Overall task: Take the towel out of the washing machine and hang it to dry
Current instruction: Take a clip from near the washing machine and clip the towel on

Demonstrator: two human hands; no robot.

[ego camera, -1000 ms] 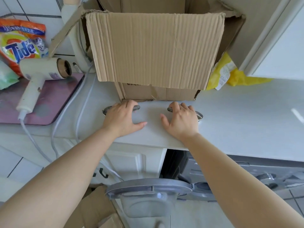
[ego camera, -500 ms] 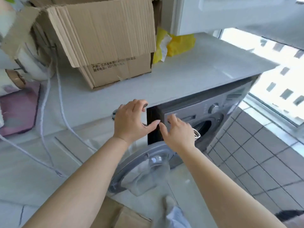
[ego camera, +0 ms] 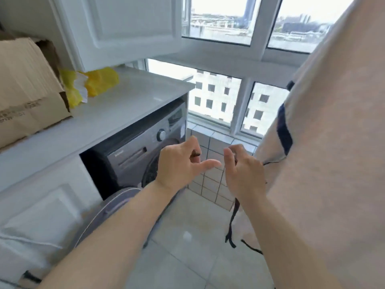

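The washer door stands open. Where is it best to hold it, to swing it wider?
Probably the door by its round outer rim, at the free edge nearest you, coming from above. The hinge side stays at the washer, and the rim stands proud. An arm hides part of it.

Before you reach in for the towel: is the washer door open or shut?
Open. The washing machine door is swung out below the left hand, away from the dark drum opening.
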